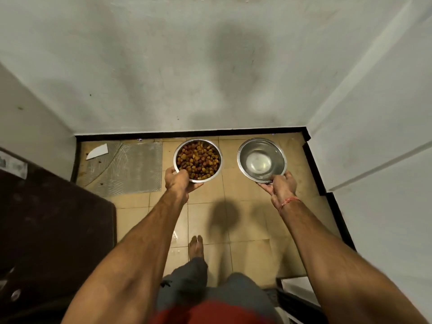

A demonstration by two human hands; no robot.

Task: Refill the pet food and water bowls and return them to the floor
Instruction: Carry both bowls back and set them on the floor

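I see a bare foot (pixel 196 245) on the tiled floor (pixel 247 220) nearest me. Beyond it, my left hand (pixel 178 182) grips the near rim of the kibble-filled food bowl (pixel 197 160), my right hand (pixel 279 187) pinches the water bowl (pixel 261 160), both bowls just before the wall (pixel 187 66)

White wall (pixel 210 66) close behind both bowls, bare tiled floor (pixel 233 195) between them, dark mat (pixel 53 230) seemingly bounding left

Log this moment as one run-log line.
left hand: grips kibble bowl | right hand: grips water bowl | both over tiled floor
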